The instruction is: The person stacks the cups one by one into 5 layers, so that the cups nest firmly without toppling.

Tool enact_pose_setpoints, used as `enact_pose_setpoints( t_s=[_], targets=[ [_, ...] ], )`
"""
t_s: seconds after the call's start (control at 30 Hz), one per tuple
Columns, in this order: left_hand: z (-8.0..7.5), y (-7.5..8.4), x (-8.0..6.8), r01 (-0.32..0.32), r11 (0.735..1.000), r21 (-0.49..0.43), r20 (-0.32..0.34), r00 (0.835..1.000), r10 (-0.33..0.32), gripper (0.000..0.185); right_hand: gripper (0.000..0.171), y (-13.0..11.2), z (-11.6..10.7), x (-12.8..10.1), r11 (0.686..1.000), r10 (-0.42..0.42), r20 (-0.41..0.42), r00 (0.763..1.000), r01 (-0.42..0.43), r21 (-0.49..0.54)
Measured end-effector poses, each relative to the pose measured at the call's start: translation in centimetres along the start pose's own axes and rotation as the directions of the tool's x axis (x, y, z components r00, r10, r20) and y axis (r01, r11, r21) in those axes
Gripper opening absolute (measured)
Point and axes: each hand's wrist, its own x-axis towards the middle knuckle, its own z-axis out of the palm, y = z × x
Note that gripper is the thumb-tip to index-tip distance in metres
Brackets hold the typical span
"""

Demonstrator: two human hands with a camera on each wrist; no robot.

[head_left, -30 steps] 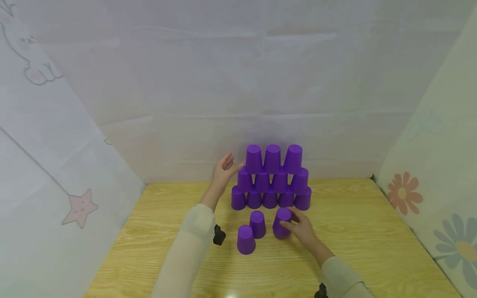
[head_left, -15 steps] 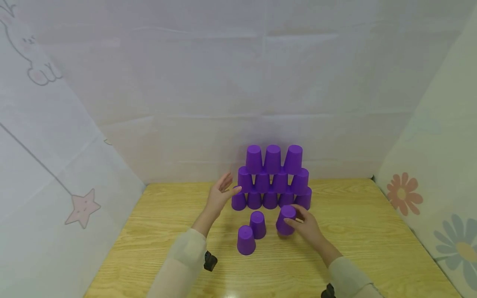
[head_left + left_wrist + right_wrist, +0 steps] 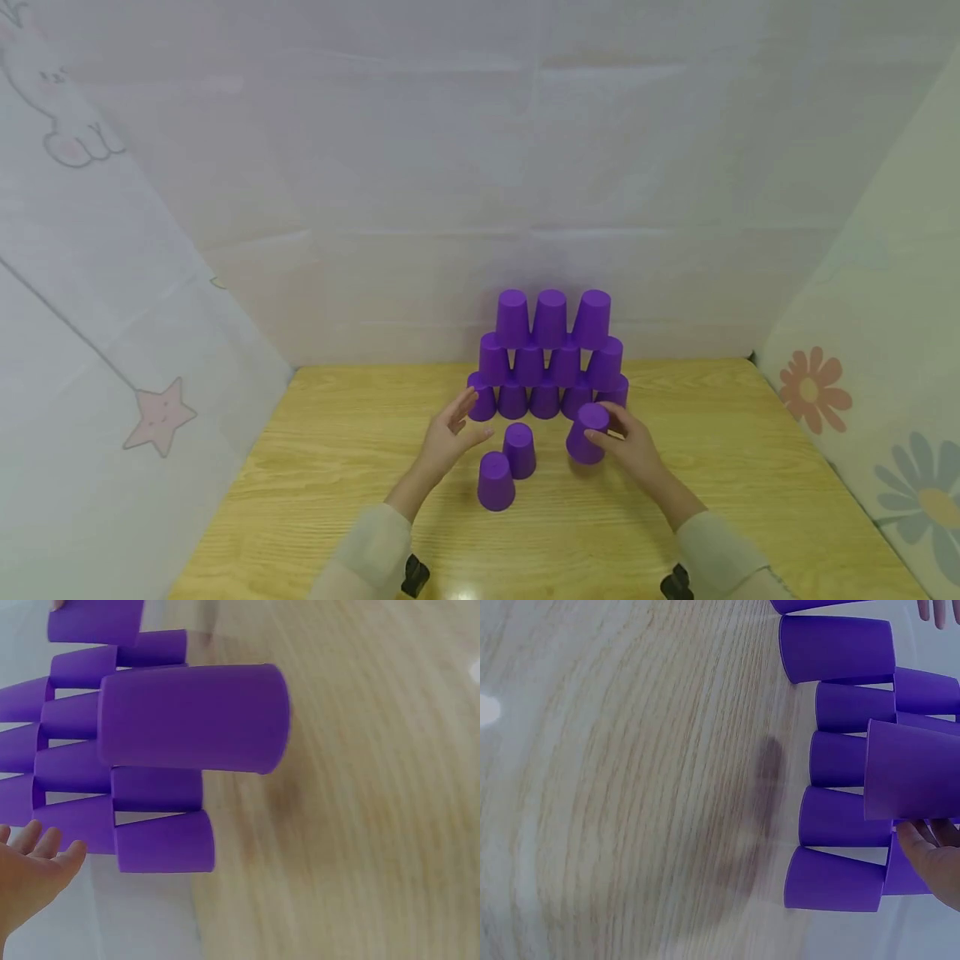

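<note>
Purple cups stand upside down as a pyramid [image 3: 551, 354] near the back edge of a wooden table [image 3: 712, 500], in three rows of five, four and three. The right hand [image 3: 633, 442] grasps one more purple cup [image 3: 587, 433] with curled fingers and thumb, and holds it a little above the table, just in front of the right end of the bottom row. In the right wrist view this held cup covers part of the rows behind it. The left hand [image 3: 450, 433] is empty, its fingers are straight and relaxed, near the left end of the bottom row. Two loose cups [image 3: 508, 467] stand upside down on the table between both hands, touching each other.
</note>
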Motion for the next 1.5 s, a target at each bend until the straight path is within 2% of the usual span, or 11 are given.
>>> enact_pose_setpoints(
  t_s=[0.1, 0.4, 0.67, 0.83, 1.03, 1.17, 1.5],
  targets=[
    [0.2, -0.6, -0.7, -0.002, 1.0, 0.015, 0.012, 1.0, 0.002, 0.07, 0.042, -0.3, -0.2, 0.2, 1.0, -0.013, 0.016, 1.0, 0.013, 0.004],
    [1.2, -2.5, -2.3, 0.052, 0.998, 0.04, 0.038, 0.998, -0.054, 0.075, 0.04, -1.5, -1.4, 1.3, 0.995, -0.099, 0.058, 0.993, 0.1, -0.015],
    [2.3, -3.6, -3.2, 0.06, 0.997, 0.039, 0.029, 0.998, -0.061, 0.075, 0.044, -3.1, -2.8, 2.9, 0.999, -0.04, 0.122, 0.992, 0.04, 0.006],
    [2.9, -4.4, -3.7, 0.071, 0.997, 0.036, 0.042, 0.996, -0.072, 0.077, 0.043, -4.1, -3.6, 3.8, 0.998, -0.069, 0.149, 0.986, 0.067, 0.021],
    [3.4, -5.2, -4.1, 0.068, 0.995, 0.069, 0.033, 0.997, -0.071, 0.078, 0.043, -5.2, -4.0, 4.8, 0.995, -0.102, 0.155, 0.983, 0.103, 0.003],
    [3.7, -5.5, -4.3, 0.064, 0.996, 0.063, 0.01, 0.998, -0.064, 0.076, 0.046, -6.0, -4.3, 5.2, 0.996, -0.086, 0.153, 0.984, 0.089, -0.013],
    [4.0, -6.2, -4.3, 0.073, 0.997, 0.036, -0.012, 0.997, -0.072, 0.071, 0.045, -7.6, -5.3, 5.9, 0.982, -0.146, 0.123, 0.982, 0.159, -0.102]
  ],
)
